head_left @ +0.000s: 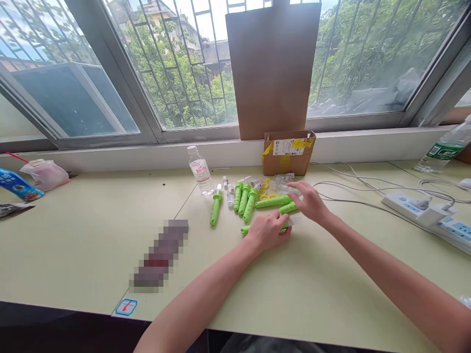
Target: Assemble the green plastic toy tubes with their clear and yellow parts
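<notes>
The left hand [268,231] is closed around a green plastic tube [244,230] on the counter [305,289]; the right hand [311,202], farther to the right, has bent fingers beside clear plastic pieces [280,184], and I cannot tell whether it grips one. Other green tubes [250,206] lie beyond the left hand, near yellow rings [263,197]; farther back stand a water bottle [200,172] and a cardboard box [286,158].

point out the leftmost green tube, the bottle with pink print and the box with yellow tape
Leftmost green tube [215,211], head view: middle of its body
Bottle [200,170], head view: its label
Box [286,160], head view: its front face
</notes>
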Motion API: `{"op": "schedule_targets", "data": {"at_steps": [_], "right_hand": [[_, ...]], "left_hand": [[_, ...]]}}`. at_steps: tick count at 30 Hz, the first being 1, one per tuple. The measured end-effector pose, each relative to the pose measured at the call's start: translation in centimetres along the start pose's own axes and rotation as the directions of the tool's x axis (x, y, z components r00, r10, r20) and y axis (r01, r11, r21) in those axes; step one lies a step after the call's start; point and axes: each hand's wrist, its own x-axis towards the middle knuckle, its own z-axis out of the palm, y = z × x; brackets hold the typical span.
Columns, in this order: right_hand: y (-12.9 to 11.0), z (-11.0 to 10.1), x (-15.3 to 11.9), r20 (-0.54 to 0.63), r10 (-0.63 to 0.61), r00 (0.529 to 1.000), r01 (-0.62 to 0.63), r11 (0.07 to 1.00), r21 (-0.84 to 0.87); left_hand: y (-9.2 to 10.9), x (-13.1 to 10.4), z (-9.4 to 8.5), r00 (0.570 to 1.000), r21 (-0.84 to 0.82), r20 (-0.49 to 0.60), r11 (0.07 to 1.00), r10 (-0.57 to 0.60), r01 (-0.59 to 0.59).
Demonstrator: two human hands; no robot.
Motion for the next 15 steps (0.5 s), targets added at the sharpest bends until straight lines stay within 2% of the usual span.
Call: {"op": "schedule_targets", "data": {"at_steps": [2, 4, 7, 9, 11, 15], "right_hand": [[1.5, -1.7, -2.5, -0.061, 0.163, 0.985, -0.155, 0.982, 0.111], [2.9, -2.9, -4.4, -0.102, 0.364, 0.926, -0.335, 0.914, 0.229], [3.9, -3.8, -5.6, -0.071, 0.489, 0.869, -0.450, 0.842, 0.297], [3.6, -3.8, -5.6, -0.077, 0.485, 0.871, -0.449, 0.850, 0.276], [2.7, -3.6, -5.4, -0.072, 0.438, 0.896, -0.414, 0.883, 0.220], [0.7, -3.0, -5.7, 0.007, 0.346, 0.938, -0.340, 0.919, 0.200]], "left_hand": [[0.0, 0.0, 0.0, 1.000, 0.000, 0.002, 1.000, -0.001, 0.001], [0.0, 0.1, 0.0, 1.000, -0.004, 0.005, 1.000, -0.001, 0.001], [-0.1, 0.1, 0.0, 1.000, -0.017, 0.005, 1.000, -0.005, 0.005], [-0.1, 0.1, 0.1, 1.000, -0.028, 0.005, 1.000, -0.010, 0.010], [-0.1, 0.1, 0.1, 1.000, -0.034, 0.000, 0.999, -0.019, 0.019], [-0.1, 0.2, 0.3, 0.998, -0.033, -0.039, 0.998, -0.049, 0.048]]}}
